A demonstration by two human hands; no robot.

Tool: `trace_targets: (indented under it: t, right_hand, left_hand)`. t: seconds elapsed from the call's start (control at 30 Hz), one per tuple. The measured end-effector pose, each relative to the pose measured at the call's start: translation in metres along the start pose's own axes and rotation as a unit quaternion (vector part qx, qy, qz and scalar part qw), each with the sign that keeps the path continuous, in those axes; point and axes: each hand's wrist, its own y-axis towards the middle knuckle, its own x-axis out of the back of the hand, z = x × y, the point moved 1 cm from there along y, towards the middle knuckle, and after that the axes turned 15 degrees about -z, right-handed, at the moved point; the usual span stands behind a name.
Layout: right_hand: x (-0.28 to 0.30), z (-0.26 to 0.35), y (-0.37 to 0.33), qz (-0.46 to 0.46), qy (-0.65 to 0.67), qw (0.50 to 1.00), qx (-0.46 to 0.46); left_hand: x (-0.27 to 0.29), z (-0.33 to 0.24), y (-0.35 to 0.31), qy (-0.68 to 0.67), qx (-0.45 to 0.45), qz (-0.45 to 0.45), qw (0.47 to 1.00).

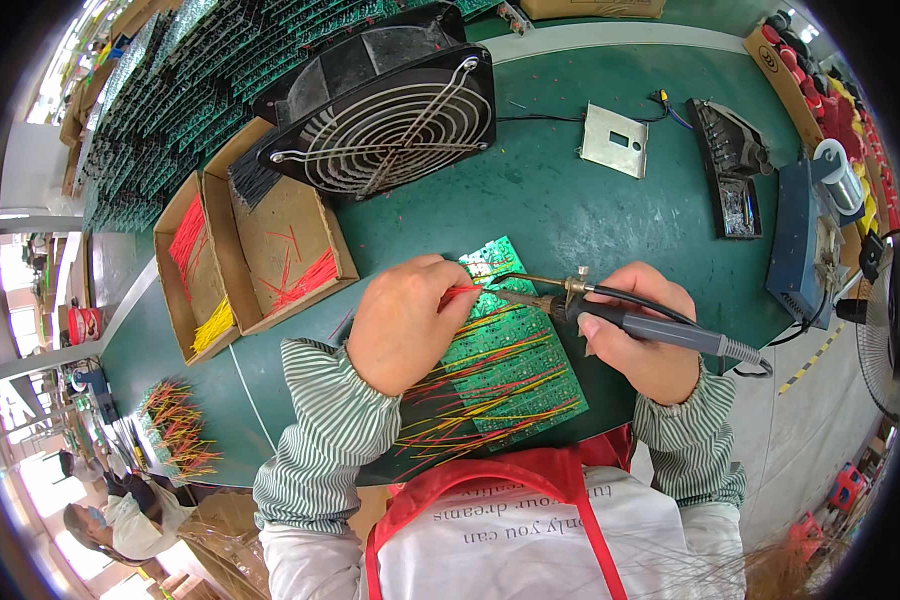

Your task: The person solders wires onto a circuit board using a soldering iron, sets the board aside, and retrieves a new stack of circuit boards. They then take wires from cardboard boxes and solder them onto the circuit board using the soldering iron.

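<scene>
A green circuit board (535, 375) lies on the green table in front of me, with many red and yellow wires (470, 405) sticking out toward its left and near side. My left hand (408, 315) pinches a red wire (462, 291) at the board's upper part. In my right hand (645, 335) is a grey soldering iron (640, 322), a thin bent tube clamped along it. The iron's tip points left and meets the area beside the red wire's end; whether it touches the joint is too small to tell.
A black fan (390, 140) with a wire guard stands at the back. Cardboard trays (320, 225) hold red, yellow and black wires. Stacked boards (180, 110) rise behind. At right are an iron stand (735, 165), a blue box (800, 240) and a solder spool (838, 175). A wired board (175, 430) lies left.
</scene>
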Motion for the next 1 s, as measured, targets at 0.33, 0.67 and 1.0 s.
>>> trace_targets:
  t: [0.33,0.67,1.0]
  right_hand:
    - [0.005,0.002,0.001,-0.023,0.003,1.000,0.015]
    - [0.020,0.002,-0.001,-0.044,-0.017,0.998,0.029]
    - [0.017,-0.002,0.003,-0.038,0.015,0.999,0.011]
  left_hand:
    - [0.001,0.001,0.001,0.007,0.003,0.007,1.000]
    - [-0.010,-0.015,0.007,-0.009,-0.034,-0.037,0.999]
    - [-0.018,-0.011,0.014,-0.016,-0.013,-0.019,1.000]
